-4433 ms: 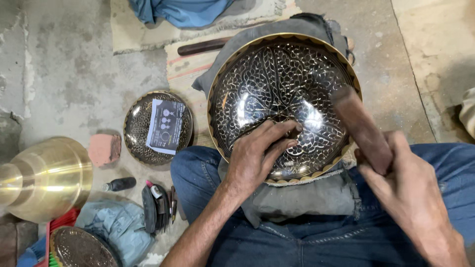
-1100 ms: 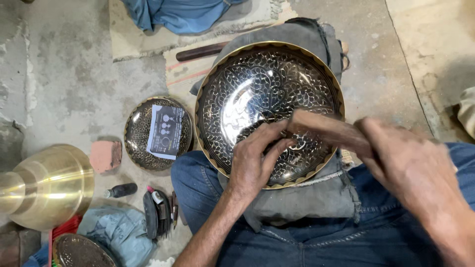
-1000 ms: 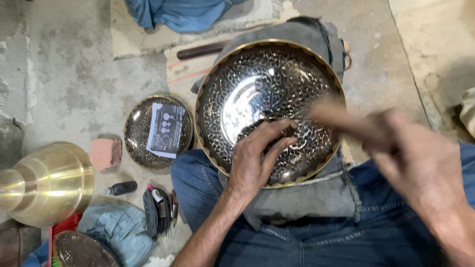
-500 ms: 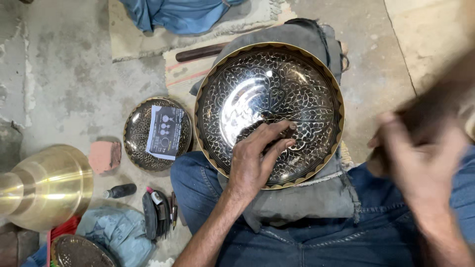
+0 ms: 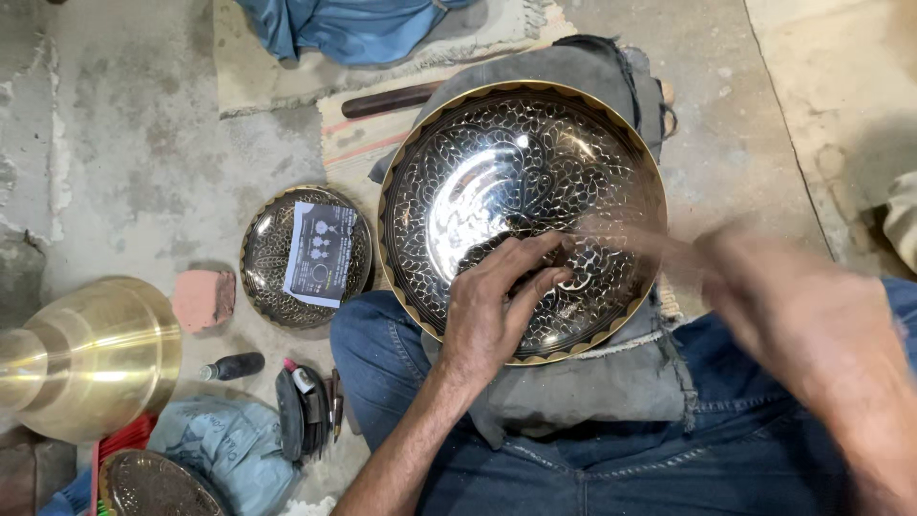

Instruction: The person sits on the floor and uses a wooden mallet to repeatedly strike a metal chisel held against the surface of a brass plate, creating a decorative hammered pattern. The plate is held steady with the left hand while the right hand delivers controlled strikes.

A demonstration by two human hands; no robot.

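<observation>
A large round metal bowl (image 5: 497, 162) with a gold rim and a dark engraved leaf pattern rests tilted on a grey cloth (image 5: 592, 382) over my lap. My left hand (image 5: 492, 311) lies inside its lower part. Its fingertips are pinched on a small dark tool that is mostly hidden. My right hand (image 5: 802, 315) is motion-blurred at the right, closed around a brown wooden stick (image 5: 630, 239). The stick's blurred end reaches over the bowl toward my left fingertips.
On the concrete floor to the left sit a smaller engraved bowl (image 5: 267, 277) holding a paper card (image 5: 320, 253), a pink brick piece (image 5: 202, 298), a brass vessel (image 5: 91, 354), a black pouch (image 5: 301, 406) and a small black bottle (image 5: 234, 366). A dark rod (image 5: 392, 98) and blue cloth (image 5: 353, 24) lie beyond.
My right hand swung the wooden stick up and away to the right, and now it is back down over the bowl near my left fingers. The left hand has stayed put.
</observation>
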